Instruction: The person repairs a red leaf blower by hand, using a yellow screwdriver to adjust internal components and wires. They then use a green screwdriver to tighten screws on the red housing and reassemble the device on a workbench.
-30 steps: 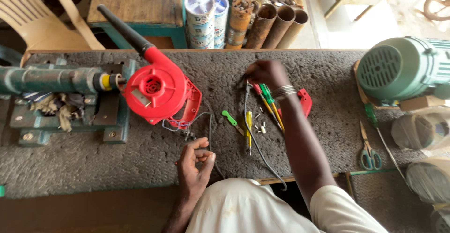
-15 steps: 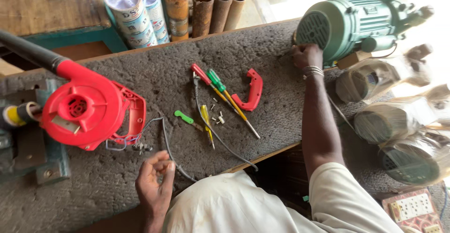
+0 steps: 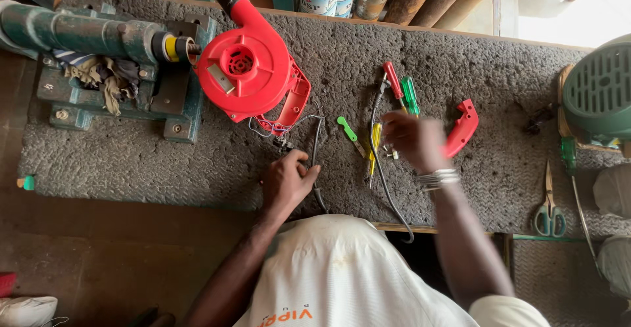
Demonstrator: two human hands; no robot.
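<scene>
The left hand [image 3: 287,181] is pinching a thin black rubbery cable [image 3: 315,163] on the rough grey matted tabletop [image 3: 131,163], near the glossy red plastic blower [image 3: 246,70]. The right hand [image 3: 414,141], blurred, is hovering over a slim yellow-handled screwdriver [image 3: 374,144]; its grip cannot be told.
</scene>
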